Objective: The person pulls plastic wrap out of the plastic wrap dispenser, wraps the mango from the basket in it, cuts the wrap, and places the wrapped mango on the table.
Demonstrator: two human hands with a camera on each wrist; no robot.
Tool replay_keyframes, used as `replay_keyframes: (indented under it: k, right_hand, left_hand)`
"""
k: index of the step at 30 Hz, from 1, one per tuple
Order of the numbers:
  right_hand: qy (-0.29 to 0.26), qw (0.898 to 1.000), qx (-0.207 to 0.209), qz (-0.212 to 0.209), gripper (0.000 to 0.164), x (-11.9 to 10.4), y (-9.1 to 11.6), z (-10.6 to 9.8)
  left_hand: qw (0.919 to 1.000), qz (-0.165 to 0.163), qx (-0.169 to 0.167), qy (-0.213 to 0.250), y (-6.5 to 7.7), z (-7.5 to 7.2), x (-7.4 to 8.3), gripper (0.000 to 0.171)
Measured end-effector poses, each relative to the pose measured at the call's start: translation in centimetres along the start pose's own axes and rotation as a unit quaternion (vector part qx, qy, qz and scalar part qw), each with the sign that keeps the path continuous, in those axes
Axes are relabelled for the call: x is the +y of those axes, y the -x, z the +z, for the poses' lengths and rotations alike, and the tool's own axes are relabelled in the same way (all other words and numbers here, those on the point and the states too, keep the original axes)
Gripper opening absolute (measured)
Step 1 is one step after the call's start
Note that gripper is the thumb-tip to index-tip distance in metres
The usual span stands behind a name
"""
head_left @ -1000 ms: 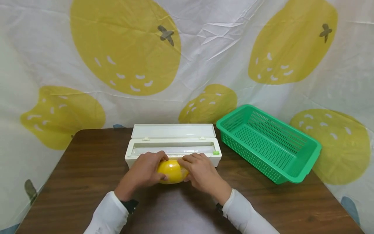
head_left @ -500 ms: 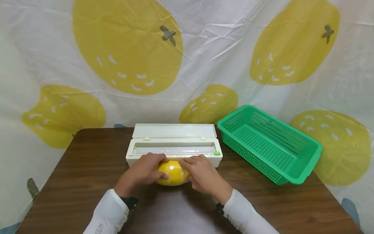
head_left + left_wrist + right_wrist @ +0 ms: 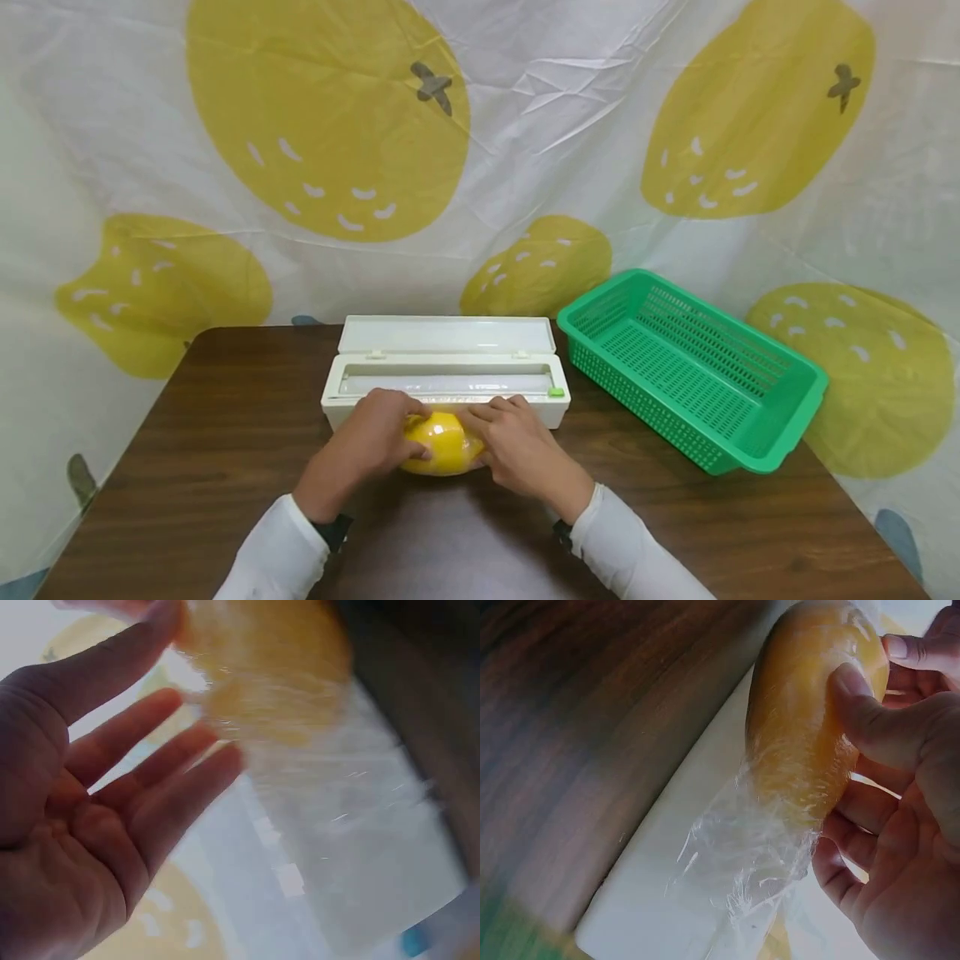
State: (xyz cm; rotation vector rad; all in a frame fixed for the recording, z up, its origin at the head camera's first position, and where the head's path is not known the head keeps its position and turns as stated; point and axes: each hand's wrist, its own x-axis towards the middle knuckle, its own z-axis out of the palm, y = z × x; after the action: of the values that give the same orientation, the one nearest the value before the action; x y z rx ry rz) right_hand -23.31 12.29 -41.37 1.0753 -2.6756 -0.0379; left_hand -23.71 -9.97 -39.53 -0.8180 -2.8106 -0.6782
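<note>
- A person's left hand (image 3: 375,437) and right hand (image 3: 521,437) hold a yellow fruit (image 3: 442,442) between them, just in front of a white dispenser (image 3: 450,361) on a dark wooden bench (image 3: 225,450); whether the fruit touches the bench cannot be told.
- Both hands grip the fruit at opposite ends, thumbs nearest the person, with some of the left hand's fingers loosely extended beside it.
- Done, by all appearances: clear film (image 3: 735,855) covers much of the fruit, its creases catching light in the wrist views.
- Left to do, judging by the slack: a crumpled flap trails from the fruit's right end, so the wrapping looks well advanced but unfinished. Whether the film is free of the film roll (image 3: 450,384) is unclear.
- The dispenser's lid (image 3: 447,335) is raised, a green slider (image 3: 556,392) at its right end; closing up seems another step outstanding.
- A green basket (image 3: 637,397) sits to the right, apart from the fruit.
</note>
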Motion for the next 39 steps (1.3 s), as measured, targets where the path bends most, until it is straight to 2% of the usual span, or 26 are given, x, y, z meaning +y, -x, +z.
replay_keyframes:
  k: [3,7,10,17,21,24,30,34,39]
  right_hand:
    - [-0.022,1.0,-0.012,0.005,0.069,0.2,0.0,-0.2]
    - [-0.078,0.997,-0.015,0.01,0.07,0.6,0.1,-0.5]
    - [-0.105,0.994,-0.01,0.009,0.07,0.7,0.2,-0.5]
    - [-0.113,0.993,0.014,0.021,0.068,0.6,0.2,-0.6]
    - [-0.079,0.995,0.061,0.016,0.049,0.3,0.3,-0.8]
    - [-0.05,0.994,0.092,0.012,0.044,-0.1,0.4,-1.1]
    - [0.006,0.996,0.086,0.011,0.06,-1.1,0.5,-0.8]
    - [0.045,0.993,0.105,0.012,0.06,-1.4,0.3,-0.2]
    - [0.041,0.992,0.122,0.011,0.06,-1.3,0.1,-0.1]
  left_hand:
    - [0.9974,0.021,0.025,-0.064,0.4,0.1,1.1,0.056]
    - [0.988,0.041,0.024,-0.147,0.6,1.1,2.0,0.081]
    - [0.9823,0.05,0.029,-0.178,0.6,1.7,2.0,0.086]
    - [0.983,0.084,0.063,-0.15,0.5,1.7,1.3,0.075]
    - [0.9838,0.084,0.069,-0.143,0.5,1.6,1.0,0.075]
    - [0.9837,0.084,0.073,-0.142,0.3,1.5,0.9,0.072]
    - [0.9874,0.068,0.072,-0.124,0.1,1.2,0.7,0.067]
    - [0.9898,0.053,0.063,-0.116,0.0,1.1,0.6,0.068]
    - [0.991,0.047,0.059,-0.111,-0.1,0.9,0.4,0.069]
